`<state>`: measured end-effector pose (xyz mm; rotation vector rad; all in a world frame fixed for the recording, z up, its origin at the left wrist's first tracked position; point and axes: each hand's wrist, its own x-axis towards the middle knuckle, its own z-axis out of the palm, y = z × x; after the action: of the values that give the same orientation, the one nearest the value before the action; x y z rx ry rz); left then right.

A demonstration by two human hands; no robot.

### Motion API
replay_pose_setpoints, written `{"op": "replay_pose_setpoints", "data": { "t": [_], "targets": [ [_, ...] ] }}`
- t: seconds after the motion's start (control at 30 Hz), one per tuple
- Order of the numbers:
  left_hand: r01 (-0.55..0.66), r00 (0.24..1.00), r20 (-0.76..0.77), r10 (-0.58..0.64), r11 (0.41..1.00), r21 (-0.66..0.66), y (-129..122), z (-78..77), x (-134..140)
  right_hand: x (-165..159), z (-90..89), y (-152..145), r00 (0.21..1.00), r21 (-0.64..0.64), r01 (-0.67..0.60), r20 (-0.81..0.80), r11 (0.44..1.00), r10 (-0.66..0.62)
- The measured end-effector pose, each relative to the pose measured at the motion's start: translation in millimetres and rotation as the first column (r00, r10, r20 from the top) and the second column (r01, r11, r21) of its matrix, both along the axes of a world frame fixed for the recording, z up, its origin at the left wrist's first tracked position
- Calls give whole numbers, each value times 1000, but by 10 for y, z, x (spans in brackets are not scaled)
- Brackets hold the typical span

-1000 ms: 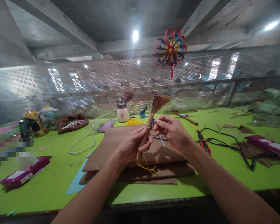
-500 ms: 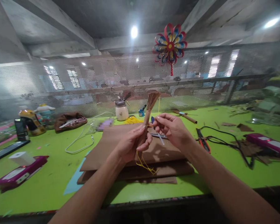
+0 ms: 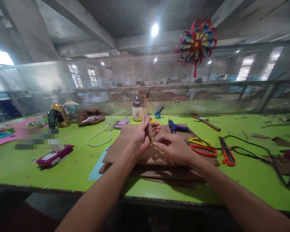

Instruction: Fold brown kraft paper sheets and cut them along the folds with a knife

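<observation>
In my left hand (image 3: pixel 143 137) is a thin brown paper roll (image 3: pixel 149 128), tilted, with a fringed brush-like top (image 3: pixel 143 100). The thumb presses on the roll while the fingers stick out behind it. My right hand (image 3: pixel 172 147) is closed at the roll's lower end, thumb and forefinger pinching yellow string (image 3: pixel 168 157), whose loose ends dangle below. Beneath both hands lies a stack of brown paper (image 3: pixel 125 141). Just beyond my right hand, a blue glue gun (image 3: pixel 178 127) rests on the stack, beside scissors with red handles (image 3: pixel 203 150).
Orange-handled pliers (image 3: pixel 228 156) and a black cable (image 3: pixel 251 151) lie at right. Another fringed roll (image 3: pixel 209 124) is farther back. A cream jug (image 3: pixel 137 112) and a small blue bottle (image 3: pixel 158 113) stand near the mesh screen (image 3: pixel 106 83). A purple power strip (image 3: pixel 55 156) sits left.
My right hand has moved from beside the roll's upper part down to its lower end. The roll now leans left instead of right. The view has turned leftward.
</observation>
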<state>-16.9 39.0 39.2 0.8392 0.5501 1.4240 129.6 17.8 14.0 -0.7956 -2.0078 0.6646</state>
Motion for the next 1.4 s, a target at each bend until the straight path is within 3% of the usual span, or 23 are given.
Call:
{"op": "replay_pose_setpoints", "data": {
  "t": [0.17,0.43,0.6,0.93,1.13,1.23,1.33,1.4],
  "targets": [
    [-66,998,6,67,997,-47,29,-11,-23,-67,-112,-43,990,134,8,140,991,-27],
    [-86,996,-8,86,996,-27,80,-60,-101,-17,-105,-28,981,208,2,187,978,-41],
    [-100,995,1,100,994,-46,100,-14,-169,53,-87,5,975,237,-48,224,970,-6],
    [20,1000,4,-20,1000,-13,126,-13,-223,166,-1,81,868,23,-223,460,974,188],
    [-79,995,-61,83,994,69,109,-28,-193,194,18,26,807,-93,-267,522,959,276],
    [-91,990,-92,105,986,143,96,-49,-172,251,29,107,855,16,-155,503,988,126],
    [-32,990,-131,59,980,196,48,-65,-116,309,57,245,956,176,70,270,982,-116],
    [24,983,-181,11,982,186,-2,-78,-58,328,77,315,976,167,177,95,970,-195]
  ]
}}
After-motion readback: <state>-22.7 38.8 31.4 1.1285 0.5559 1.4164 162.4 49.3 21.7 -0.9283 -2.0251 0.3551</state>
